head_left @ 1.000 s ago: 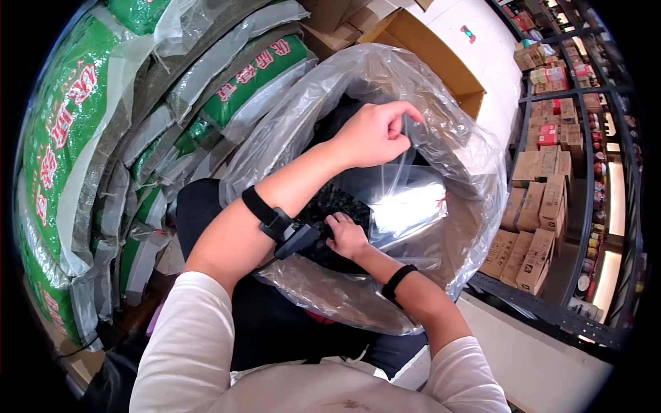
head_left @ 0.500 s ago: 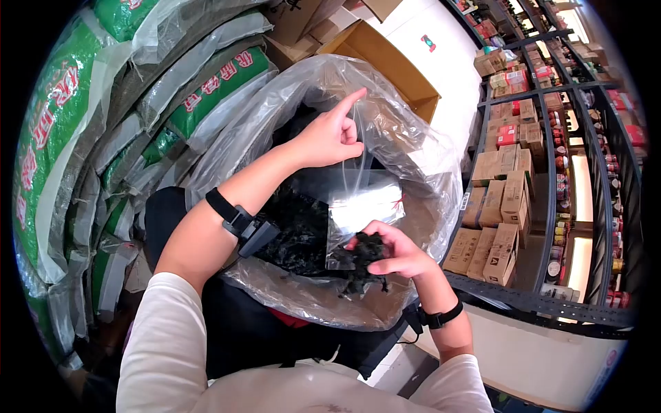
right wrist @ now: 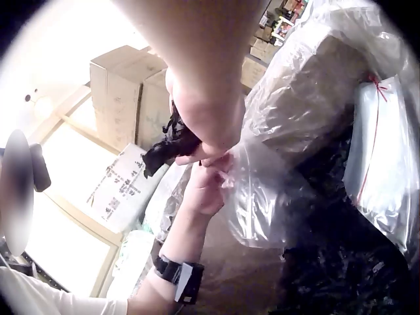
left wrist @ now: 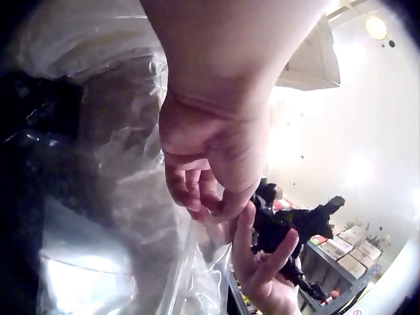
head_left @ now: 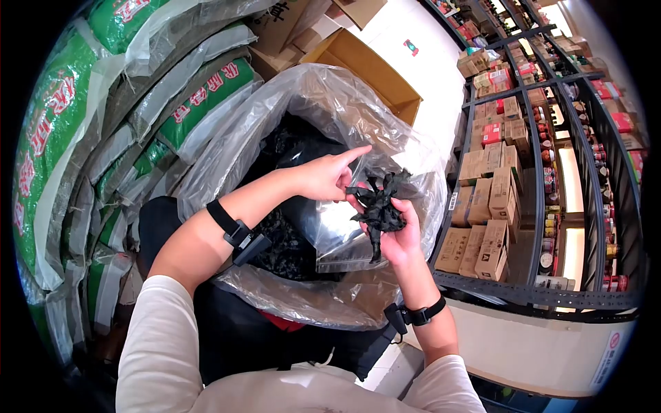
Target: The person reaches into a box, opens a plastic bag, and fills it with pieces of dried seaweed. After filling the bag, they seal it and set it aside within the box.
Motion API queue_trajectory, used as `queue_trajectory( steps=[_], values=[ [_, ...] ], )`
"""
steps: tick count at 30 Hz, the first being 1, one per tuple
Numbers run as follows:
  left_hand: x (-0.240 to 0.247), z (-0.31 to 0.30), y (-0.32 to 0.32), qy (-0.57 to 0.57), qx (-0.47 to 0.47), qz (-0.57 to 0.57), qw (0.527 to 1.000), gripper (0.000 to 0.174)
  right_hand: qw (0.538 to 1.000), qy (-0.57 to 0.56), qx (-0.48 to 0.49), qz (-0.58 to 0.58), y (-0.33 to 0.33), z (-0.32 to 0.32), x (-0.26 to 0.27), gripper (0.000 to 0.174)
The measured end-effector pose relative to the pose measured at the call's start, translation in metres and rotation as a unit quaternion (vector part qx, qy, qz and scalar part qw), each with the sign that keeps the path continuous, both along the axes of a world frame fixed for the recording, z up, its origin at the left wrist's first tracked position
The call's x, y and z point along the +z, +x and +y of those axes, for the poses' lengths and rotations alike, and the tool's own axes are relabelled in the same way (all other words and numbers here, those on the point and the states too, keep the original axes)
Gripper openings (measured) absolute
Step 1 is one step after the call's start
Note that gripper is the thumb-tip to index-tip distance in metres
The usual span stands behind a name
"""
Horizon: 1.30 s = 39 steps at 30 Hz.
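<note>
Dark, crinkled dried pieces [head_left: 380, 210] are held in the right hand [head_left: 405, 237], fingers curled round them, above a large clear liner bag [head_left: 227, 148]. Close beside it, the left hand [head_left: 325, 177] has its index finger extended and the other fingers curled. In the right wrist view, the left hand [right wrist: 205, 190] pinches a small clear bag [right wrist: 256, 207], which hangs down next to the right hand [right wrist: 210, 125]. More dark pieces [head_left: 275, 237] fill the liner. A stack of flat clear bags with a red tie [right wrist: 380, 144] lies on them.
Green and white sacks [head_left: 62, 124] are piled at the left. An open cardboard box [head_left: 372, 65] stands behind the liner. Shelving [head_left: 540, 206] with cartons [head_left: 490, 251] and jars runs along the right.
The right hand has come up out of the liner with a clump of dark pieces and moved up beside the left hand. The left hand has lowered slightly; the head view has shifted.
</note>
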<state>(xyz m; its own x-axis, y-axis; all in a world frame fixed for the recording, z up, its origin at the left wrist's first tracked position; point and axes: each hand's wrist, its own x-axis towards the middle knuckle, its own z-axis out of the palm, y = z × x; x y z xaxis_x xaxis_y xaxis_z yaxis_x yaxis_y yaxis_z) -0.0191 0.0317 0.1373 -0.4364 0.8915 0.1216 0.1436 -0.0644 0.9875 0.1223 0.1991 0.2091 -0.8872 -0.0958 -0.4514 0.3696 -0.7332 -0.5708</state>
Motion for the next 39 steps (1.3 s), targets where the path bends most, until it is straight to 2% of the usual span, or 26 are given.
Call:
queue_trajectory(
  steps=[1, 4, 5, 8, 9, 11, 14, 15, 18, 20, 22, 23, 24, 26, 27, 28, 30, 31, 32, 34, 36, 39],
  values=[
    [-0.001, -0.002, -0.002, -0.002, 0.008, 0.0, 1.0, 0.101, 1.0, 0.0, 0.0, 0.0, 0.0, 0.002, -0.001, 0.044],
    [0.001, -0.006, -0.007, -0.007, 0.009, 0.017, 1.0, 0.093, 0.997, 0.044, 0.031, -0.05, 0.0, 0.011, -0.003, 0.043],
    [0.006, -0.008, -0.006, 0.005, 0.032, 0.004, 0.999, 0.084, 0.995, 0.09, 0.02, -0.043, -0.001, 0.003, 0.006, 0.042],
    [0.011, -0.01, -0.013, -0.004, 0.056, 0.028, 0.998, 0.077, 0.993, 0.087, 0.011, -0.076, -0.001, 0.008, 0.003, 0.037],
    [0.012, -0.011, -0.013, 0.002, 0.085, 0.032, 0.996, 0.064, 0.993, 0.087, 0.011, -0.076, -0.001, 0.009, 0.001, 0.037],
    [0.014, -0.012, -0.014, 0.002, 0.097, 0.038, 0.995, 0.06, 0.97, 0.213, -0.003, -0.12, -0.002, 0.011, -0.005, 0.022],
    [0.01, -0.009, -0.011, 0.013, 0.111, 0.038, 0.993, 0.05, 0.958, 0.261, -0.021, -0.114, -0.003, 0.007, -0.012, 0.015],
    [0.007, -0.007, -0.01, 0.014, 0.093, 0.034, 0.995, 0.05, 0.95, 0.287, -0.034, -0.122, -0.004, 0.001, -0.009, 0.023],
    [0.006, -0.004, -0.008, 0.012, 0.065, 0.029, 0.997, 0.049, 0.939, 0.321, -0.092, -0.082, -0.009, -0.017, -0.006, 0.03],
    [0.006, -0.005, -0.008, 0.016, 0.061, 0.026, 0.998, 0.049, 0.954, 0.285, -0.087, -0.016, -0.01, -0.015, -0.017, 0.046],
    [0.007, -0.006, -0.009, 0.021, 0.072, 0.027, 0.997, 0.05, 0.931, 0.344, -0.113, -0.041, -0.011, -0.029, -0.013, 0.059],
    [0.008, -0.007, -0.01, 0.026, 0.083, 0.028, 0.996, 0.05, 0.933, 0.35, -0.086, -0.017, -0.01, -0.028, -0.018, 0.072],
    [0.008, -0.007, -0.01, 0.025, 0.083, 0.027, 0.996, 0.05, 0.919, 0.39, -0.054, -0.003, -0.009, -0.033, -0.015, 0.072],
    [0.009, -0.008, -0.011, 0.029, 0.107, 0.022, 0.994, 0.052, 0.901, 0.431, 0.024, 0.037, -0.006, -0.027, -0.024, 0.066],
    [0.011, -0.009, -0.011, 0.027, 0.124, 0.034, 0.991, 0.051, 0.886, 0.463, -0.002, 0.034, -0.004, -0.029, -0.027, 0.053],
    [0.01, -0.009, -0.012, 0.027, 0.125, 0.033, 0.991, 0.051, 0.886, 0.462, -0.001, 0.033, -0.004, -0.027, -0.026, 0.053],
    [0.009, -0.009, -0.013, 0.039, 0.136, 0.056, 0.988, 0.048, 0.873, 0.474, 0.11, 0.028, -0.005, -0.019, -0.022, 0.039],
    [0.01, -0.009, -0.014, 0.038, 0.136, 0.055, 0.988, 0.048, 0.849, 0.514, 0.103, 0.063, -0.003, -0.022, -0.02, 0.027],
    [0.01, -0.009, -0.014, 0.032, 0.137, 0.051, 0.989, 0.046, 0.85, 0.513, 0.104, 0.062, -0.002, -0.023, -0.019, 0.027],
    [0.01, -0.009, -0.014, 0.025, 0.137, 0.046, 0.989, 0.044, 0.84, 0.53, 0.06, 0.101, -0.001, -0.023, -0.017, 0.025],
    [0.01, -0.009, -0.013, 0.053, 0.176, 0.046, 0.982, 0.043, 0.872, 0.474, -0.065, 0.106, -0.003, -0.027, -0.013, 0.014],
    [0.012, -0.011, -0.014, 0.071, 0.269, 0.032, 0.96, 0.037, 0.865, 0.476, -0.13, 0.095, -0.008, -0.01, -0.04, 0.018]
  ],
)
